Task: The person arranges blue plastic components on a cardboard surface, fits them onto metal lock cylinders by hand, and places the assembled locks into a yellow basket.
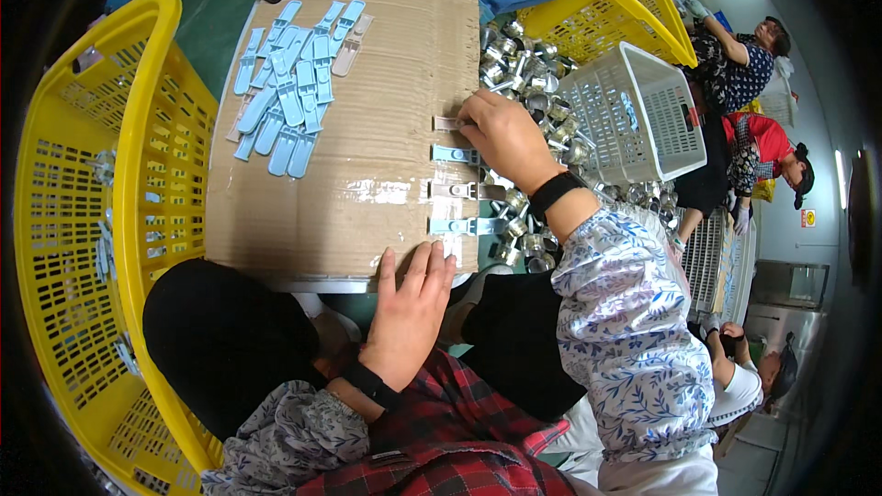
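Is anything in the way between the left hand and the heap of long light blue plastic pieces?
Nothing visible stands between the left hand and the heaped long light blue plastic pieces; only flat brown cardboard with shiny patches lies between.

Matt brown cardboard covers the tabletop (335, 237), which is patched with clear tape (375, 189) that is glossy and wrinkled. The pale blue clips (287, 99) and the few beige clips (352, 48) look like smooth moulded plastic with a slight sheen. Heaped metal parts (542, 83) shine silver and reflective. The yellow basket (135, 156) is smooth, slightly glossy perforated plastic; the white crate (595, 112) is duller slotted plastic. The patterned sleeves (634, 321) are thin, crinkled cloth, and the plaid garment (450, 404) is matt cloth.
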{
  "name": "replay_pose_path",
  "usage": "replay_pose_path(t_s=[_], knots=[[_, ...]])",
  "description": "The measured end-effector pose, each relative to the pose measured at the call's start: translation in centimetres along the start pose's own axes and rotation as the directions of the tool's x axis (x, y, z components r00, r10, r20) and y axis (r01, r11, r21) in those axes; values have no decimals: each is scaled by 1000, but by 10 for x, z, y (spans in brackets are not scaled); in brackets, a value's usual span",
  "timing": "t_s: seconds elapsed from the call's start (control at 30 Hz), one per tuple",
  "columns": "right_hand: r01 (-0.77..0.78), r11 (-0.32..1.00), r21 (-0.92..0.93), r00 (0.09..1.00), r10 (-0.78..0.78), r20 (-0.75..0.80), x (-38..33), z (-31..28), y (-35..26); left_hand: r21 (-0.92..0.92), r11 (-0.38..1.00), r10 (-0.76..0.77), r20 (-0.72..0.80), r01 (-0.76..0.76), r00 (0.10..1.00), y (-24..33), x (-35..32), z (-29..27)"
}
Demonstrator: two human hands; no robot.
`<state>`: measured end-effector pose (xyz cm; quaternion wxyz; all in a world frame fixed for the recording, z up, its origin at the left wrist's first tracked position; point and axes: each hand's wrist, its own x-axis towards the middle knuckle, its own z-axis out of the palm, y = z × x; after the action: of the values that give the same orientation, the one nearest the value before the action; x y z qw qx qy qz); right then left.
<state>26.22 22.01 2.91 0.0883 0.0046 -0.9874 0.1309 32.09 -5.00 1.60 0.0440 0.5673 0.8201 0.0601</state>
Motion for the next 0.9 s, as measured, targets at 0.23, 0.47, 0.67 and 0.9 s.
replay_pose_path(t_s=[0.23, 0.47, 0.67, 0.9], knots=[[14, 1000, -12, 1000, -15, -25, 0, 9, 1, 8, 1000, -2, 7, 2, 1000, -1, 1, 2], [93, 993, -77, 992, -99, -83, 10, 3, -5, 62, 998, 4, -11, -3, 1000, -3, 4, 1], [79, 984, -160, 997, -78, 11, -6, 13, 3, 44, 998, -28, -162, 35, 986, 8, -5, 25], [124, 934, -336, 986, -77, 150, 6, -7, -8, 70, 997, -23, -179, 36, 984, 9, -6, 33]])
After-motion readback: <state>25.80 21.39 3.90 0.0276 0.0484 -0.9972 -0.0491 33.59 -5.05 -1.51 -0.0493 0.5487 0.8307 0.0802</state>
